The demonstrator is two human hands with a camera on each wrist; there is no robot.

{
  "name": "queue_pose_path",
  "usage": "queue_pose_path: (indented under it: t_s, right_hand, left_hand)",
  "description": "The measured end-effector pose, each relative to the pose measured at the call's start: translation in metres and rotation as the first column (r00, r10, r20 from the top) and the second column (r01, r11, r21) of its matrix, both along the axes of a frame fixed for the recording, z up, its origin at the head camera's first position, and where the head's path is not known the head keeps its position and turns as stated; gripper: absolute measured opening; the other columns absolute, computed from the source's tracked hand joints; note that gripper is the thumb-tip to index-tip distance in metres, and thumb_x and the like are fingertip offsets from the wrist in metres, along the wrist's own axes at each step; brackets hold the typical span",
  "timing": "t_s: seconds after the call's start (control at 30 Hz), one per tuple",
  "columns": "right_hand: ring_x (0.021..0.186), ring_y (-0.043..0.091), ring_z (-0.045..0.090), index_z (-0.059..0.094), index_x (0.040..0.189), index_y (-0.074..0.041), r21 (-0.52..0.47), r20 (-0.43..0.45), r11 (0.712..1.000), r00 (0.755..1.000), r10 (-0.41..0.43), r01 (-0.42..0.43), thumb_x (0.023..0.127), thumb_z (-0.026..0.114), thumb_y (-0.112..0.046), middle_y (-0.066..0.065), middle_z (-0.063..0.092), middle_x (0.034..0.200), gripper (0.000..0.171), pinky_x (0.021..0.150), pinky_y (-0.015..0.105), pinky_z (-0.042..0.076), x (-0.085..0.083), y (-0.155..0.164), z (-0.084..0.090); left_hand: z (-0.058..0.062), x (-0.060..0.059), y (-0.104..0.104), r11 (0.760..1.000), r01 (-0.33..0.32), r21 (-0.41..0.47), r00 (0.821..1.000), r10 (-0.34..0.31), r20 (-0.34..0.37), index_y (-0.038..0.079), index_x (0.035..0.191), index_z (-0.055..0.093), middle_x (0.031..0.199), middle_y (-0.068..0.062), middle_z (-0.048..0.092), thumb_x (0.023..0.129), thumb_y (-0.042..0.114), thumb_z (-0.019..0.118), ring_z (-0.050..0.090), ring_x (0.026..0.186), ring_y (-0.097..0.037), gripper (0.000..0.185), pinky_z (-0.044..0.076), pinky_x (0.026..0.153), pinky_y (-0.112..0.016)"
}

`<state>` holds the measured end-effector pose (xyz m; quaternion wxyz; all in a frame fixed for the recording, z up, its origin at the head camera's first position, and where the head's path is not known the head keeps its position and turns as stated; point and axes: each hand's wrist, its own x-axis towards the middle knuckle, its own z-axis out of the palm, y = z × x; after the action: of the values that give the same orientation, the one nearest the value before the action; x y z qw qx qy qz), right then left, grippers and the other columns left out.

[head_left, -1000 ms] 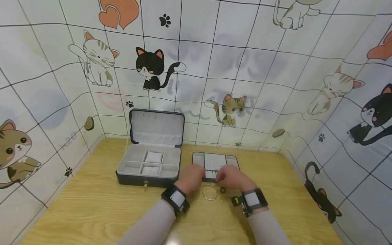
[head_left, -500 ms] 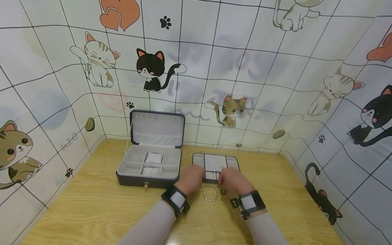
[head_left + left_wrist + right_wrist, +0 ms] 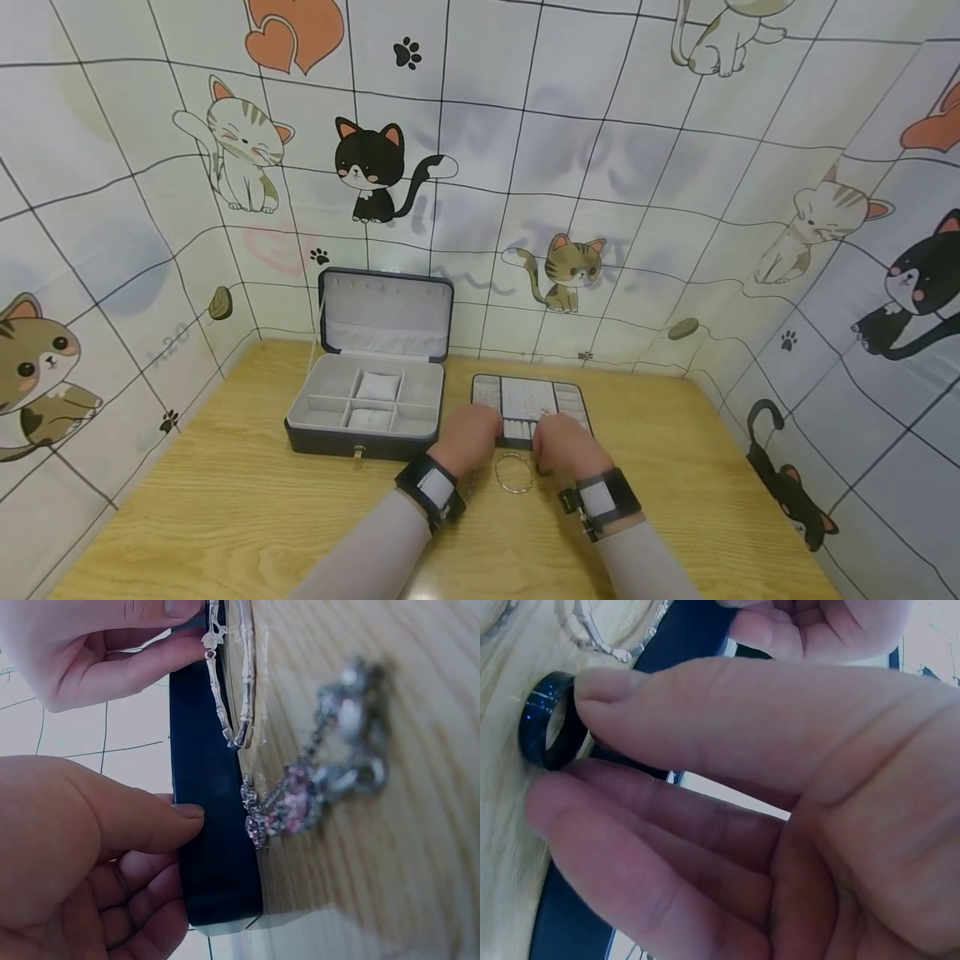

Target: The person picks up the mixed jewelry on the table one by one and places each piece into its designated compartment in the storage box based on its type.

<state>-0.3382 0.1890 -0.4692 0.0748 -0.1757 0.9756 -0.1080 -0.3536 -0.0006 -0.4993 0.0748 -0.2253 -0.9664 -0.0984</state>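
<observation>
My left hand (image 3: 468, 435) grips the left front of a dark jewelry tray (image 3: 210, 787), its thumb along the front wall and its other fingers curled at the end. At the tray's front right, my right hand (image 3: 568, 446) pinches a black ring (image 3: 534, 724) with blue glints; the thumb tip touches one edge and the fingertips are at the other. The ring is close over the wood. Between the hands, a thin metal bangle (image 3: 247, 667) lies on the table before the tray. Beside it is a silver jewelry piece with pink stones (image 3: 298, 799), blurred up close.
An open dark jewelry box (image 3: 315, 438) stands to the left, its lid (image 3: 386, 315) raised and two small cushions in its compartments. The wooden table (image 3: 210, 492) meets cat-printed cloth walls (image 3: 480, 167) at the back and sides.
My right hand has moved slightly down and left from the tray's front edge onto the black ring, which lay in plain sight on the table before. The left hand stays put.
</observation>
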Motion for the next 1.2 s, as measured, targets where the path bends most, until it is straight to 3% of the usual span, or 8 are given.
queue_pose_path:
  t_s: [0.23, 0.4, 0.7, 0.97, 1.2]
  right_hand:
    - [0.056, 0.016, 0.051, 0.061, 0.059, -0.013, 0.119, -0.010, 0.992, 0.999, -0.043, 0.044, 0.070, 0.080, 0.003, -0.001, 0.059, 0.061, 0.026, 0.051, 0.027, 0.039, -0.001, -0.007, -0.008]
    - [0.064, 0.020, 0.054, 0.062, 0.069, -0.008, 0.175, -0.047, 0.983, 0.998, -0.049, 0.056, 0.076, 0.079, 0.002, 0.005, 0.061, 0.070, 0.021, 0.060, 0.032, 0.049, 0.003, -0.016, -0.008]
    - [0.067, 0.021, 0.056, 0.064, 0.074, -0.007, 0.162, -0.017, 0.984, 0.998, -0.066, 0.068, 0.084, 0.080, -0.002, 0.006, 0.061, 0.074, 0.019, 0.060, 0.032, 0.049, 0.004, -0.018, -0.008]
    - [0.063, 0.021, 0.056, 0.062, 0.070, -0.008, 0.165, -0.017, 0.986, 0.999, -0.028, 0.031, 0.083, 0.077, 0.000, 0.006, 0.060, 0.070, 0.022, 0.057, 0.031, 0.046, 0.005, -0.018, -0.009]
    - [0.065, 0.021, 0.056, 0.063, 0.069, -0.008, 0.143, -0.012, 0.989, 0.999, -0.035, 0.036, 0.082, 0.079, 0.000, 0.005, 0.061, 0.070, 0.022, 0.061, 0.032, 0.049, 0.006, -0.019, -0.008]
  left_hand:
    - [0.001, 0.001, 0.000, 1.000, -0.001, -0.019, 1.000, 0.001, -0.012, 0.021, 0.064, 0.064, 0.066, 0.006, 0.058, 0.078, 0.006, 0.078, 0.050, 0.060, -0.014, 0.025, 0.039, 0.053, -0.032]
    - [0.001, 0.001, 0.000, 1.000, 0.008, -0.012, 1.000, -0.008, -0.010, 0.021, 0.062, 0.062, 0.064, 0.006, 0.056, 0.079, 0.006, 0.078, 0.048, 0.059, -0.013, 0.028, 0.038, 0.052, -0.031]
    - [-0.002, -0.001, 0.000, 1.000, 0.016, 0.010, 1.000, -0.016, -0.023, 0.021, 0.061, 0.060, 0.064, 0.006, 0.055, 0.078, 0.005, 0.078, 0.047, 0.059, -0.013, 0.029, 0.036, 0.050, -0.030]
    - [-0.001, 0.001, -0.001, 1.000, 0.015, 0.010, 1.000, -0.015, -0.020, 0.020, 0.065, 0.065, 0.064, 0.006, 0.056, 0.081, 0.007, 0.078, 0.048, 0.058, -0.013, 0.024, 0.037, 0.051, -0.030]
    - [0.000, 0.002, -0.001, 1.000, 0.013, 0.004, 1.000, -0.012, -0.022, 0.020, 0.066, 0.065, 0.064, 0.006, 0.056, 0.082, 0.008, 0.078, 0.048, 0.059, -0.013, 0.023, 0.037, 0.050, -0.030]
